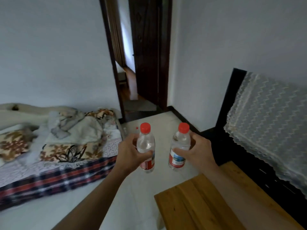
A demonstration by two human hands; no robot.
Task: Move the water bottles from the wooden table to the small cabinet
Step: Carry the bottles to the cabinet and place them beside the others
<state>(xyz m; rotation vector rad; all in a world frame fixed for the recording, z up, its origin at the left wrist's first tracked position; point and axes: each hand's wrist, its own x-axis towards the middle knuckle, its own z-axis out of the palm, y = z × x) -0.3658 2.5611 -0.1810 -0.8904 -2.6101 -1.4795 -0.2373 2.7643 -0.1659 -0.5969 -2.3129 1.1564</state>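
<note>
I hold two clear water bottles with red caps and red labels upright in the air over the pale floor. My left hand (pixel 131 153) grips the left bottle (pixel 146 143) around its middle. My right hand (pixel 197 151) grips the right bottle (pixel 180 143) the same way. The wooden table (pixel 207 205) lies below my right forearm at the lower right. No small cabinet is plainly visible in this view.
A bed (pixel 54 156) with patterned blankets fills the left side. A dark piece of furniture (pixel 232 117) covered by a lace cloth (pixel 269 123) stands at the right. An open dark wooden doorway (pixel 132 63) is straight ahead, with pale floor (pixel 162 120) leading to it.
</note>
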